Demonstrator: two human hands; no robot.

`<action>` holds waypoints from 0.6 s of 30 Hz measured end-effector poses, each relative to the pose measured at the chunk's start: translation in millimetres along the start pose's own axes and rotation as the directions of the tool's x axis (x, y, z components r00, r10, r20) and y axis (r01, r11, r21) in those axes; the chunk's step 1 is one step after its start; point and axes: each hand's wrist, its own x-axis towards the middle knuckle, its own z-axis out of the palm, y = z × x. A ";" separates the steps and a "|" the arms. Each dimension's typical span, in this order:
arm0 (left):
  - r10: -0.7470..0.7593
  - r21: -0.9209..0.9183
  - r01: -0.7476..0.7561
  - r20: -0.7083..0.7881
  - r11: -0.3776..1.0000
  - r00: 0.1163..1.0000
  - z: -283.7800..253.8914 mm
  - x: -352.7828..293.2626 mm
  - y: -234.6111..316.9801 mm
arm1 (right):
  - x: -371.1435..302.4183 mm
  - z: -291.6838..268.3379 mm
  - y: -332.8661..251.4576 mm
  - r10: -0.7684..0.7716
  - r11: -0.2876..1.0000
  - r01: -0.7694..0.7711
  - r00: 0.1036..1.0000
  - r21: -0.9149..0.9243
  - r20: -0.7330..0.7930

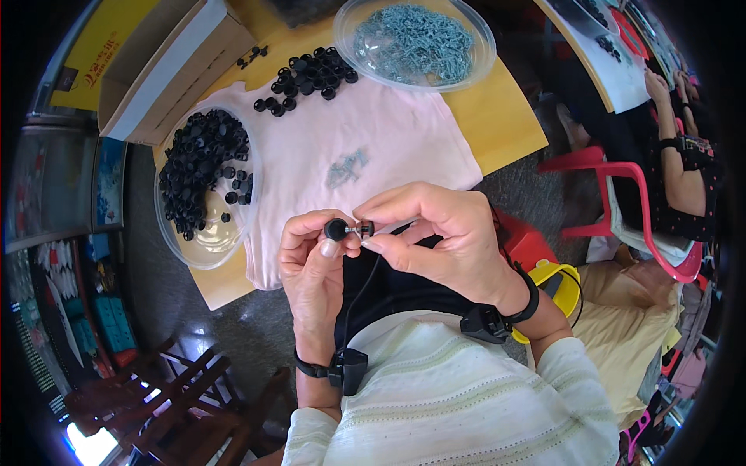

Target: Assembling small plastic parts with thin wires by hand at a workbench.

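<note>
In front of my body, my left hand (312,272) pinches a round black knob (336,228) between thumb and fingers. A thin silvery screw shank (351,229) shows between that knob and a small dark piece (365,228) at my right fingertips. My right hand (451,237) closes thumb and forefinger on this small piece, whose exact kind I cannot make out. Just beyond both hands, a small pile of grey screws (347,168) lies on a pale pink cloth (420,132).
A clear bowl (210,247) of black caps stands at left. More black caps (315,74) lie at the cloth's far edge. A clear tub (483,43) of screws and a cardboard box (167,74) stand at the back. At right are a red chair (645,194) and another person's arm (676,175).
</note>
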 end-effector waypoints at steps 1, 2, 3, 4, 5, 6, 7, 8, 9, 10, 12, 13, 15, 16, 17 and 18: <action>-0.001 0.007 0.001 -0.006 1.000 1.000 -0.2 0.0 0.0 | 0.0 0.1 -0.2 0.002 1.000 -0.002 1.000 0.004 -0.009; 0.000 0.014 0.001 -0.011 1.000 1.000 -0.2 0.0 0.0 | 0.0 0.0 -0.6 -0.013 0.999 0.013 1.000 -0.041 0.003; -0.005 0.018 0.005 -0.008 1.000 1.000 0.0 0.1 -0.5 | 0.4 -0.1 -0.5 -0.028 0.996 0.030 0.999 -0.086 0.018; 0.004 0.038 -0.003 -0.022 0.999 1.000 0.4 -0.2 -1.1 | 0.6 0.7 -0.4 -0.029 0.996 0.030 1.000 -0.083 0.012; 0.014 0.058 -0.012 -0.036 0.998 0.999 0.6 -0.3 -1.6 | 0.7 2.0 -0.4 -0.036 0.993 0.036 0.999 -0.116 -0.003; 0.011 0.060 -0.009 -0.033 0.998 0.999 0.5 -0.3 -2.2 | 0.5 2.8 -0.3 -0.043 0.988 0.040 0.999 -0.149 -0.016; 0.014 0.066 -0.012 -0.034 0.998 0.999 0.3 -0.3 -3.0 | 0.4 3.2 -0.2 -0.045 0.988 0.041 0.999 -0.148 -0.021; 0.017 0.071 -0.015 -0.035 0.997 0.999 0.2 -0.1 -3.7 | 0.3 3.4 -0.1 -0.059 0.981 0.053 0.998 -0.185 -0.031; 0.015 0.073 -0.013 -0.032 0.997 0.999 0.0 -0.2 -4.2 | 0.1 3.3 0.0 -0.074 0.973 0.063 0.996 -0.223 -0.041; 0.008 0.077 -0.005 -0.038 0.997 0.999 -0.1 -0.1 -4.7 | -0.2 2.7 0.6 -0.075 0.973 0.063 0.996 -0.222 -0.045; -0.001 0.084 0.005 -0.043 0.996 0.999 -0.1 0.3 -5.4 | -0.9 1.4 2.1 -0.097 0.966 0.082 0.994 -0.245 -0.048; 0.000 0.084 0.003 -0.038 0.996 0.999 -0.1 0.4 -5.8 | -0.8 0.9 2.5 -0.097 0.966 0.082 0.994 -0.243 -0.050; -0.001 0.086 0.004 -0.032 0.996 0.999 0.1 0.8 -6.0 | -0.9 -0.1 2.7 -0.114 0.958 0.098 0.992 -0.270 -0.047; -0.004 0.090 0.007 -0.027 0.996 1.000 0.4 1.0 -5.8 | -1.1 -0.4 2.8 -0.114 0.958 0.097 0.992 -0.269 -0.049; -0.007 0.094 0.009 -0.023 0.996 1.000 0.8 1.2 -5.8 | -1.4 -0.6 2.9 -0.114 0.956 0.094 0.992 -0.278 -0.056; -0.009 0.095 0.011 -0.022 0.995 1.000 1.4 1.8 -6.0 | -1.4 -0.8 3.1 -0.114 0.954 0.091 0.991 -0.286 -0.064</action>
